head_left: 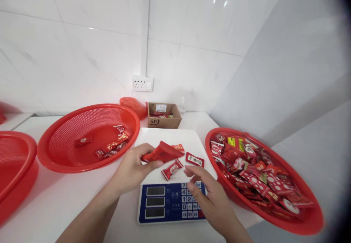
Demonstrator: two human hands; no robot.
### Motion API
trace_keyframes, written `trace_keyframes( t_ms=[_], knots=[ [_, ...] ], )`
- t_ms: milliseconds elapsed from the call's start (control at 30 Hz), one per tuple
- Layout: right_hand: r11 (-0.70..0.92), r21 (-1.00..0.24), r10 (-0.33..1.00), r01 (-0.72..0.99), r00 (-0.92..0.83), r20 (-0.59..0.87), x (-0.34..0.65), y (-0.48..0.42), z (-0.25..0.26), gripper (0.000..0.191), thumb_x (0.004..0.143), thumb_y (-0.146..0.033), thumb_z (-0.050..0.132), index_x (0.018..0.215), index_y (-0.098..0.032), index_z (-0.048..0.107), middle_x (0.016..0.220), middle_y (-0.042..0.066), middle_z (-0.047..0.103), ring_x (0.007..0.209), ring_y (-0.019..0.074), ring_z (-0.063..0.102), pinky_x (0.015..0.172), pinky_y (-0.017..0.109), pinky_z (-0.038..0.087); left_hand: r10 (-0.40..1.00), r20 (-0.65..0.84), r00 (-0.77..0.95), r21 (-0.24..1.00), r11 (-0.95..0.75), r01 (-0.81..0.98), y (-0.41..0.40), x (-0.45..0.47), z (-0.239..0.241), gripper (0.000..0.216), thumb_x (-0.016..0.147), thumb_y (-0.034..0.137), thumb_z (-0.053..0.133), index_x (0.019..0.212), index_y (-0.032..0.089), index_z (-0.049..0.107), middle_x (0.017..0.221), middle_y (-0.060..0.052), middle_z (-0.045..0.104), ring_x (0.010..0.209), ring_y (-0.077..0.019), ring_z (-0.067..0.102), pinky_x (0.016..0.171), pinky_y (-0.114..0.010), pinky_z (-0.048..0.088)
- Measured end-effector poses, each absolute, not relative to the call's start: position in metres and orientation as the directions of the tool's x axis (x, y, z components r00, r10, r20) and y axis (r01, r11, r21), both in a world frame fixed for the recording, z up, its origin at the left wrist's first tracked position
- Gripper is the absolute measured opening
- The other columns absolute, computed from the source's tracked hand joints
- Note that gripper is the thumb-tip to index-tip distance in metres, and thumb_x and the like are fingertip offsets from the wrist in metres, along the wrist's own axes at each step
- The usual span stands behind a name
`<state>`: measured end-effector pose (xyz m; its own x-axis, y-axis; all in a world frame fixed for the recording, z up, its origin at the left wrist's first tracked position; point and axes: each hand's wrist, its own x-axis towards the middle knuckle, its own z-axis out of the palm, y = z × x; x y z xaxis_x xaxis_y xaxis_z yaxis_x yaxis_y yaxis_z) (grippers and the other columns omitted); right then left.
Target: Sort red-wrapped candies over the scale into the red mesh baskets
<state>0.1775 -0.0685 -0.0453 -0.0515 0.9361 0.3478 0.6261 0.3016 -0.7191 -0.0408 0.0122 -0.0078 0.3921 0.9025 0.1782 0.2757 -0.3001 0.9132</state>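
Red packet (pixel 166 152) is sitting gripped in the left hand (pixel 131 170); the right hand (pixel 210 196) is hanging loosely open. Left of the hands, a red basket (pixel 90 126) is holding several sweets (pixel 118 140); right of them, a heaped basket (pixel 315 221) is holding many.

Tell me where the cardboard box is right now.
In the head view, the cardboard box sits near the middle of the picture, just behind the scale's white platform, right of the red bag and in front of the tiled wall.
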Motion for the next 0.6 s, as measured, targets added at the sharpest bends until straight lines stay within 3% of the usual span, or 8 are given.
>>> trace_keyframes(
  t_ms=[133, 233, 367, 600],
  knots=[
    [0.139, -0.714, 0.951, 0.686, 0.109, 0.290, 0.204, -0.070, -0.050, 0.033, 0.087, -0.041, 0.051, 0.113, -0.022, 0.059, 0.107, 0.010, 0.068, 0.086, 0.0209, 0.066, 0.075, 0.035, 0.055, 0.938, 0.313, 0.149, 0.786, -0.344, 0.514, 0.030, -0.047, -0.023, 0.016, 0.079, 0.035, 0.061, 0.081, 0.019, 0.061, 0.079, -0.002, 0.065, 0.075, -0.0199, 0.060, 0.068, -0.029, 0.045],
    [0.075, -0.703, 0.932, 0.708, 0.201, 0.302, 0.222, -0.072, -0.051, 0.034, 0.086, -0.044, 0.051, 0.111, -0.022, 0.060, 0.109, 0.011, 0.068, 0.093, 0.0233, 0.066, 0.079, 0.037, 0.055, 0.904, 0.414, 0.106, 0.701, -0.391, 0.597, 0.040, -0.044, -0.038, 0.014, 0.082, 0.025, 0.053, 0.094, 0.020, 0.059, 0.095, -0.006, 0.064, 0.090, -0.0227, 0.061, 0.078, -0.031, 0.046],
    [0.024, -0.682, 0.916, 0.731, 0.257, 0.308, 0.237, -0.075, -0.050, 0.036, 0.085, -0.044, 0.051, 0.111, -0.021, 0.060, 0.113, 0.011, 0.067, 0.103, 0.0255, 0.063, 0.084, 0.039, 0.054, 0.904, 0.377, 0.202, 0.654, -0.415, 0.632, 0.042, -0.036, -0.049, 0.038, 0.089, 0.021, 0.041, 0.126, 0.018, 0.045, 0.122, -0.013, 0.055, 0.101, -0.0240, 0.060, 0.084, -0.036, 0.048],
    [-0.023, -0.572, 0.919, 0.820, 0.243, 0.311, 0.252, -0.076, -0.046, 0.038, 0.087, -0.045, 0.048, 0.116, -0.023, 0.059, 0.121, 0.009, 0.063, 0.112, 0.0265, 0.058, 0.092, 0.044, 0.050, 0.841, 0.247, 0.481, 0.446, -0.540, 0.714, 0.040, -0.036, -0.052, 0.039, 0.091, 0.032, 0.046, 0.126, 0.019, 0.054, 0.131, -0.013, 0.055, 0.125, -0.0307, 0.045, 0.102, -0.048, 0.036]
  ],
)
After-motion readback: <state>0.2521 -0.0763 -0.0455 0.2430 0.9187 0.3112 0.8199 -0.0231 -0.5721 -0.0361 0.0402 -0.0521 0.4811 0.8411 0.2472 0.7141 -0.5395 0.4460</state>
